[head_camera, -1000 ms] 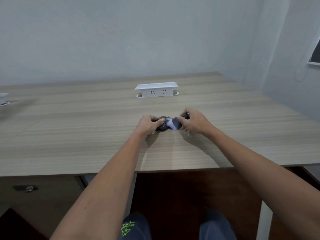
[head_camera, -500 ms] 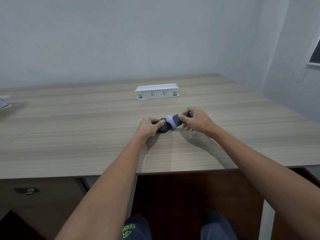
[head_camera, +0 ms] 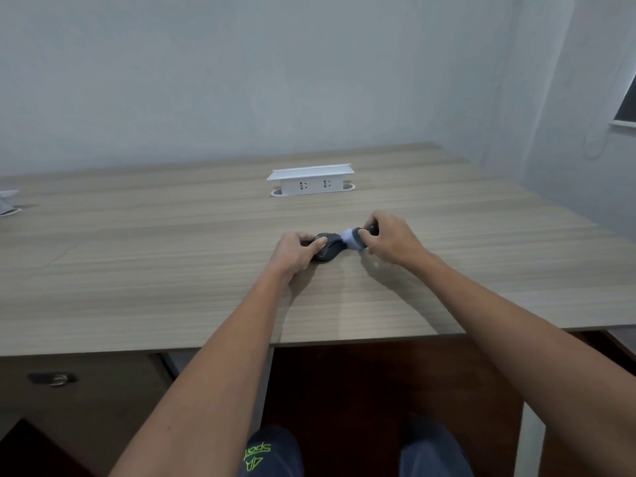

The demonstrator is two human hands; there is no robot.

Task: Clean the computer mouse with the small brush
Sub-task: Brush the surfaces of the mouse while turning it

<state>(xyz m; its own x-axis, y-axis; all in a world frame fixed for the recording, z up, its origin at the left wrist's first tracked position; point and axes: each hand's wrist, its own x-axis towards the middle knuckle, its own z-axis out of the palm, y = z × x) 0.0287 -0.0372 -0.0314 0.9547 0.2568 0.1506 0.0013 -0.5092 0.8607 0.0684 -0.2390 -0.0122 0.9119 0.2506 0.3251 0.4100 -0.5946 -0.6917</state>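
A dark computer mouse [head_camera: 331, 248] lies on the wooden table [head_camera: 172, 270], near the middle. My left hand [head_camera: 296, 251] grips its left side and holds it down. My right hand [head_camera: 390, 237] is closed on a small brush [head_camera: 354, 237] with a dark handle and pale bristles. The bristles touch the right end of the mouse. Part of the brush handle is hidden inside my fingers.
A white pop-up socket box [head_camera: 311, 182] stands further back on the table. Another white object [head_camera: 8, 203] sits at the far left edge. The table's front edge runs just below my forearms, and a drawer handle [head_camera: 51, 378] shows underneath at the left.
My right hand and the brush have shifted slightly right and back along the mouse's right end. My left hand has stayed on the mouse.
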